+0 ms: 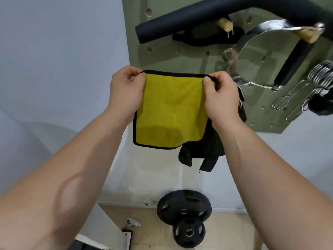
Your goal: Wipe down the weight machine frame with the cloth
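A yellow cloth (171, 109) with a black hem hangs spread out in front of me. My left hand (126, 92) pinches its top left corner and my right hand (220, 98) pinches its top right corner. The cloth hangs flat at chest height in front of a green pegboard (182, 56). A black padded bar (207, 18) of the weight equipment crosses the top of the view, above and beyond both hands.
On the pegboard hang chrome cable handles (261, 51), spring collars (320, 73) and black straps (203, 152). Two black weight plates (185, 213) lean against the wall on the tiled floor below. A white wall fills the left side.
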